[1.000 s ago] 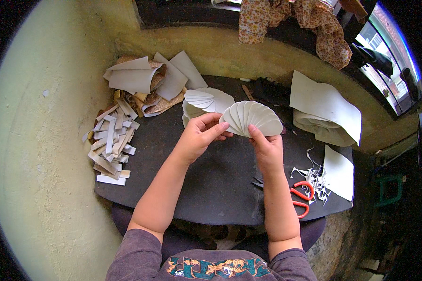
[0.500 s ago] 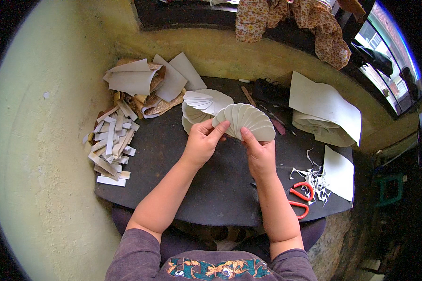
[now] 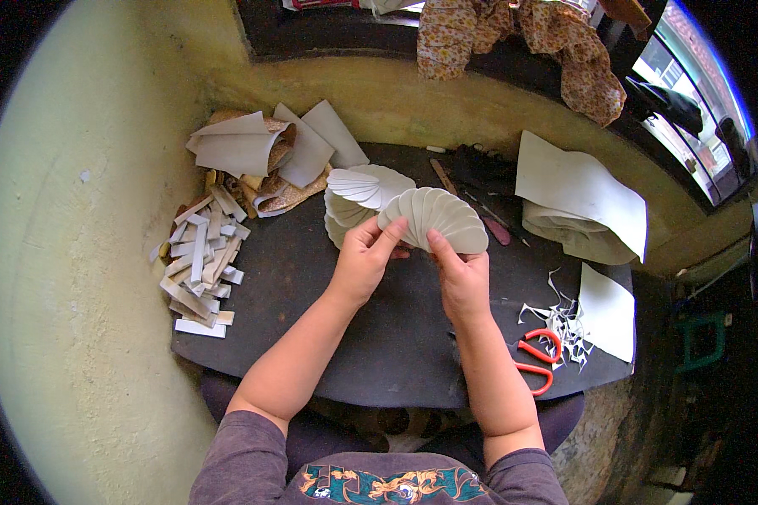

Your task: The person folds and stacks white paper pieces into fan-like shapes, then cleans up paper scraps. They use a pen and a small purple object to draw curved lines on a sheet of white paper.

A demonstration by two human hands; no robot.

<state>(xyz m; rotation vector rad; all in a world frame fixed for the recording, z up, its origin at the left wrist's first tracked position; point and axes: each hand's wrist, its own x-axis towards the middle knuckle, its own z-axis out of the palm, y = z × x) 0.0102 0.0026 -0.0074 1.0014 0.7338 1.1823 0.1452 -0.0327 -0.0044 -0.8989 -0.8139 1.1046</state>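
Observation:
A fanned stack of thin white oval pieces (image 3: 434, 215) is held up over the dark table. My left hand (image 3: 365, 257) pinches its left end, thumb on top. Around the lower right of the same fan, my right hand (image 3: 460, 273) is closed, its thumb pressing the face. The fingers beneath the stack are mostly hidden. Just behind my left hand lies a second spread of similar white rounded pieces (image 3: 366, 185), overlapping one another on the table.
Cut strips (image 3: 198, 261) are heaped at the left, below folded sheets (image 3: 244, 143). Red-handled scissors (image 3: 541, 347) lie by thin white offcuts (image 3: 568, 324) and a white sheet (image 3: 608, 311). A rolled white sheet (image 3: 577, 198) stands back right, near a pink-handled tool (image 3: 499, 231).
Both hands have shifted very slightly left with the fanned stack, keeping the same grip. The pieces on the table look unchanged.

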